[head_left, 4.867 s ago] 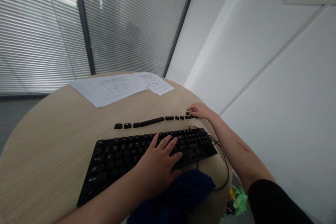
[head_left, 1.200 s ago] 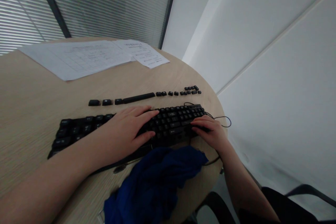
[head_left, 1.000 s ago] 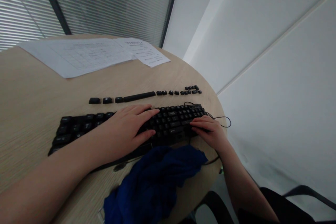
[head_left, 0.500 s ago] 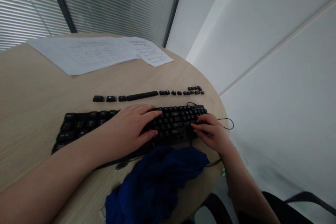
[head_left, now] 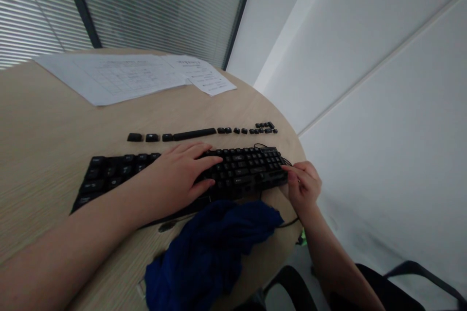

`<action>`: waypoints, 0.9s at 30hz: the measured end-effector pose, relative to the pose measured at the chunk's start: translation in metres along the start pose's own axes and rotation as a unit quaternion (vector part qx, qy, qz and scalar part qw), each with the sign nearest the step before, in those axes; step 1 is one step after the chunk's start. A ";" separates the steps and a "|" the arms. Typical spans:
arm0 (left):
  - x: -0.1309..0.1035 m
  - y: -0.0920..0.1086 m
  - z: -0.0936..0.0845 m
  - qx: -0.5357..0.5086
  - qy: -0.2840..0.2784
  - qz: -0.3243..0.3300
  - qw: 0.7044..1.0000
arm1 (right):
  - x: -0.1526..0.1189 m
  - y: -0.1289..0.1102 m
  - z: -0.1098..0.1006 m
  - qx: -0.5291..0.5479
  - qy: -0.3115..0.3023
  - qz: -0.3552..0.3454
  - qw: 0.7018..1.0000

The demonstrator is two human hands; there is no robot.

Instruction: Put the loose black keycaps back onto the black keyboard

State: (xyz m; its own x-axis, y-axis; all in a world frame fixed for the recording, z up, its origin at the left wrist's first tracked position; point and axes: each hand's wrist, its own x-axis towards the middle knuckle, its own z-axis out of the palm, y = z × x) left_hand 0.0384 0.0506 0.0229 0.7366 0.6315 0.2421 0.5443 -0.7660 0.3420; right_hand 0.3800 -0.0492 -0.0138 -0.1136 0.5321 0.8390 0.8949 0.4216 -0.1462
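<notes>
A black keyboard (head_left: 239,170) lies on the round wooden table. My left hand (head_left: 189,167) rests across its middle, palm down with fingers spread, hiding the keys under it. At the keyboard's right end is my right hand (head_left: 304,184). Its index finger reaches out to the rightmost keys, the thumb stands close to that finger, and the others are curled; no held object shows. Beyond the keyboard, loose black keycaps (head_left: 152,137) form a row, including a long space bar keycap (head_left: 195,134). Several small keycaps (head_left: 268,130) cluster at the row's right end.
A crumpled blue cloth (head_left: 207,248) lies just in front of the keyboard. Printed paper sheets (head_left: 134,77) lie at the far side of the table (head_left: 47,126). A dark cable (head_left: 290,222) runs near the right edge. Black chair parts (head_left: 295,284) stand below, beside a white wall (head_left: 365,82).
My right hand has moved off the keyboard's lower right keys to its right end, index finger now extended. My left hand stays put on the keyboard. The view has shifted slightly.
</notes>
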 end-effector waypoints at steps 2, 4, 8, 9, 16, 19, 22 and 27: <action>-0.001 0.002 0.002 0.000 0.003 0.007 1.000 | 0.001 -0.001 0.001 -0.005 -0.053 -0.022 0.998; -0.002 0.005 0.002 0.000 -0.003 0.008 1.000 | 0.004 -0.002 0.003 -0.002 -0.129 -0.053 0.990; -0.001 0.011 -0.002 0.013 -0.025 -0.005 1.000 | 0.009 -0.004 0.006 0.018 -0.204 -0.085 0.975; -0.001 0.012 -0.003 0.017 -0.028 -0.007 0.999 | 0.010 -0.004 0.005 0.020 -0.209 -0.089 0.974; -0.002 0.013 -0.002 0.021 -0.022 0.003 1.000 | 0.047 0.005 -0.007 0.006 -0.255 -0.148 0.955; -0.001 0.009 0.000 0.011 -0.016 0.005 1.000 | 0.087 0.028 0.007 -0.017 -0.211 -0.102 0.972; 0.000 0.004 -0.001 0.018 -0.016 0.006 1.000 | 0.127 0.063 0.039 -0.067 -0.266 -0.028 0.961; 0.002 0.002 -0.006 0.020 -0.020 -0.002 1.000 | 0.159 0.106 0.093 -0.132 -0.412 0.060 0.900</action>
State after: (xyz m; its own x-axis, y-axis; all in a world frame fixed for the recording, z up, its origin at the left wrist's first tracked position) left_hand 0.0381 0.0513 0.0296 0.7491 0.6303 0.2038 0.5628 -0.7678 0.3061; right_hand 0.4165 0.1483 0.0551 -0.1927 0.9716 0.1373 0.9811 0.1929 0.0116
